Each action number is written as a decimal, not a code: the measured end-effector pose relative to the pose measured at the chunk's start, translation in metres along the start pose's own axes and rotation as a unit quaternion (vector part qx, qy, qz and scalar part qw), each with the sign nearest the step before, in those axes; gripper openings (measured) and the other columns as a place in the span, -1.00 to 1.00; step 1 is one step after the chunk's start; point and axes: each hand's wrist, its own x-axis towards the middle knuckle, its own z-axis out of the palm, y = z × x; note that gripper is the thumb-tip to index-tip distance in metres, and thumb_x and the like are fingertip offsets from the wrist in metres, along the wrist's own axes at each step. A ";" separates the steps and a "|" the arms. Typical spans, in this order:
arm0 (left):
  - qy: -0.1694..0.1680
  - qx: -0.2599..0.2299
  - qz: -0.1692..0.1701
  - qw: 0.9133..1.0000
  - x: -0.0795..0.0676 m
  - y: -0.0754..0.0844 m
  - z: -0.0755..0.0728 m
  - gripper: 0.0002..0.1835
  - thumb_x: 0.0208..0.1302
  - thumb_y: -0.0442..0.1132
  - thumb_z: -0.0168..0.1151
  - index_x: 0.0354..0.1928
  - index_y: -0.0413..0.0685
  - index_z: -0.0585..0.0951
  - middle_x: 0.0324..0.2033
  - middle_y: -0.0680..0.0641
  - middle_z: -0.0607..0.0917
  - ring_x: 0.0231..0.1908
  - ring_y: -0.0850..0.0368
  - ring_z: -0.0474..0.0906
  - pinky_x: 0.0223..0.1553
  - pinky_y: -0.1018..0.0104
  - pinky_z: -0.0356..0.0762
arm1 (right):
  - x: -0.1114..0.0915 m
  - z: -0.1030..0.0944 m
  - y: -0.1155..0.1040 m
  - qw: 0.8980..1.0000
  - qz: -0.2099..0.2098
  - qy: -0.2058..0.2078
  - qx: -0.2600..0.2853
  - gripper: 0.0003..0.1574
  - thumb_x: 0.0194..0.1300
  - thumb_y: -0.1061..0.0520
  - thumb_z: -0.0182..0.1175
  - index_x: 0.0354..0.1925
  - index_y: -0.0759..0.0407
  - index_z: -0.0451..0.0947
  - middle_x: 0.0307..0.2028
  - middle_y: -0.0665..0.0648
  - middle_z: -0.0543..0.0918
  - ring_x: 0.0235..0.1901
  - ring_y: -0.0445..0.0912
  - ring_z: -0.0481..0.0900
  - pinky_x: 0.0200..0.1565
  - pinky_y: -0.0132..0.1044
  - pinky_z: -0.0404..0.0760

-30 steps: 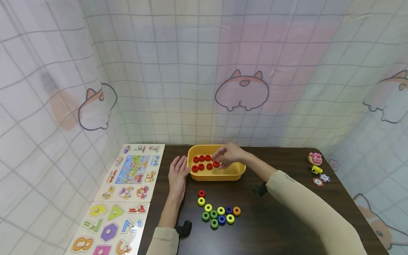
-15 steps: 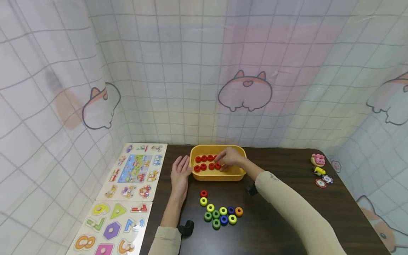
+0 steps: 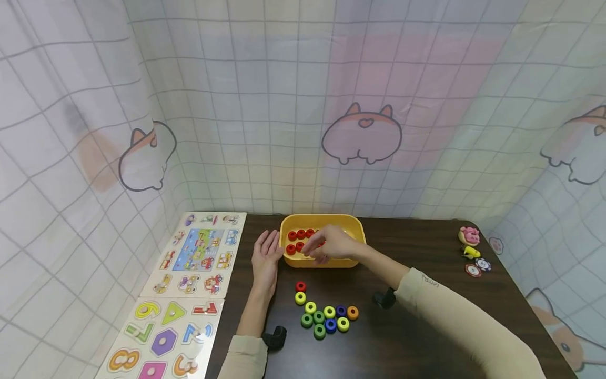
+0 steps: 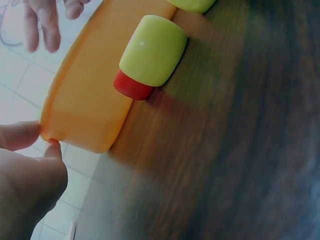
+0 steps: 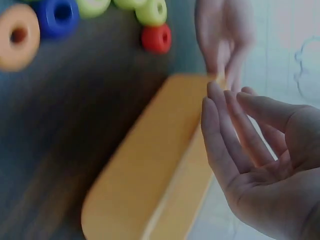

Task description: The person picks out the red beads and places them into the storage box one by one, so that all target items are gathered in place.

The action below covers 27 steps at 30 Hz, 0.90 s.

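Note:
A yellow plastic tray [image 3: 357,252] stands at the back of the dark table with several red ring-shaped beads [image 3: 301,234] in rows at its left side. My right hand [image 3: 333,243] is over the tray and hides part of the rows. In the right wrist view its fingers [image 5: 220,145] bend gently toward the thumb with nothing between them. Beside the tray's left end lies my left hand [image 3: 266,260], fingers extended and thumb at the rim. The left wrist view shows its thumb tip [image 4: 54,149] right at the tray's corner.
Nearer on the table are loose beads: one red [image 3: 300,286], one orange [image 3: 352,313], and several yellow, green [image 3: 319,331] and blue [image 3: 330,325]. Puzzle boards [image 3: 163,342] cover the left side. Poker chips [image 3: 473,270] and small toys [image 3: 470,236] sit far right.
My right hand dipped to the red beads in the tray, then came off them and shifted left toward the tray's front. My left hand stays at the tray's left end.

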 end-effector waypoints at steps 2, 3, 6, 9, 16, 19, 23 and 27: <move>0.000 0.001 -0.004 1.000 0.000 0.002 -0.001 -0.30 0.34 -0.60 0.03 0.44 -0.02 0.13 0.43 -0.25 0.22 0.38 0.06 0.27 0.31 0.20 0.32 | -0.001 0.013 -0.001 1.000 -0.004 -0.021 -0.001 -0.78 0.29 0.31 0.24 -0.10 0.22 0.71 -0.16 0.24 0.73 -0.32 0.13 0.75 -0.25 -0.02 0.73; -0.002 0.000 -0.006 1.000 0.000 0.002 -0.001 -0.30 0.35 -0.60 0.02 0.44 -0.02 0.12 0.43 -0.25 0.21 0.39 0.05 0.26 0.32 0.19 0.31 | -0.001 0.019 -0.001 1.000 -0.003 -0.029 0.000 -0.79 0.29 0.31 0.24 -0.11 0.20 0.71 -0.17 0.25 0.73 -0.33 0.12 0.75 -0.26 -0.04 0.73; -0.008 -0.006 -0.013 1.000 -0.001 0.006 -0.001 -0.30 0.36 -0.60 -0.01 0.45 -0.03 0.10 0.44 -0.25 0.19 0.41 0.02 0.21 0.36 0.13 0.24 | -0.001 0.038 0.004 0.999 0.009 -0.041 0.000 -0.78 0.29 0.32 0.24 -0.13 0.18 0.73 -0.19 0.24 0.74 -0.35 0.13 0.75 -0.27 -0.04 0.73; -0.013 -0.015 -0.019 1.000 -0.003 0.011 0.001 -0.30 0.36 -0.61 -0.01 0.45 -0.06 0.09 0.43 -0.23 0.21 0.43 -0.02 0.18 0.38 0.07 0.19 | 0.000 0.054 0.012 0.999 0.019 -0.039 -0.020 -0.77 0.27 0.34 0.24 -0.14 0.17 0.74 -0.23 0.19 0.76 -0.38 0.12 0.75 -0.31 -0.08 0.74; -0.012 -0.018 -0.019 1.000 -0.007 0.018 0.007 -0.29 0.33 -0.62 0.03 0.45 -0.12 0.09 0.42 -0.24 0.23 0.44 -0.08 0.15 0.38 0.03 0.18 | 0.000 0.072 0.025 0.999 0.027 -0.020 -0.039 -0.79 0.22 0.35 0.29 -0.19 0.17 0.75 -0.33 0.14 0.76 -0.44 0.07 0.75 -0.36 -0.08 0.74; -0.013 -0.017 -0.018 1.000 -0.006 0.018 0.007 -0.28 0.34 -0.63 0.00 0.46 -0.13 0.07 0.43 -0.27 0.20 0.44 -0.09 0.14 0.38 0.02 0.17 | 0.000 0.072 0.026 0.999 0.027 -0.016 -0.031 -0.79 0.23 0.35 0.28 -0.18 0.17 0.74 -0.33 0.13 0.76 -0.45 0.06 0.75 -0.37 -0.09 0.74; -0.014 -0.015 -0.014 1.000 -0.007 0.018 0.007 -0.29 0.34 -0.63 -0.02 0.46 -0.13 0.06 0.43 -0.29 0.18 0.44 -0.10 0.13 0.39 0.01 0.15 | -0.003 0.060 0.018 0.999 0.017 -0.022 -0.017 -0.79 0.25 0.34 0.27 -0.15 0.20 0.73 -0.30 0.14 0.75 -0.45 0.08 0.75 -0.37 -0.09 0.74; -0.015 -0.008 -0.015 1.000 -0.007 0.017 0.007 -0.31 0.35 -0.62 -0.01 0.45 -0.11 0.08 0.43 -0.27 0.20 0.44 -0.10 0.14 0.38 0.04 0.18 | -0.007 0.031 0.003 1.000 0.008 -0.024 -0.003 -0.78 0.26 0.33 0.27 -0.12 0.22 0.72 -0.24 0.15 0.75 -0.41 0.13 0.75 -0.32 -0.01 0.73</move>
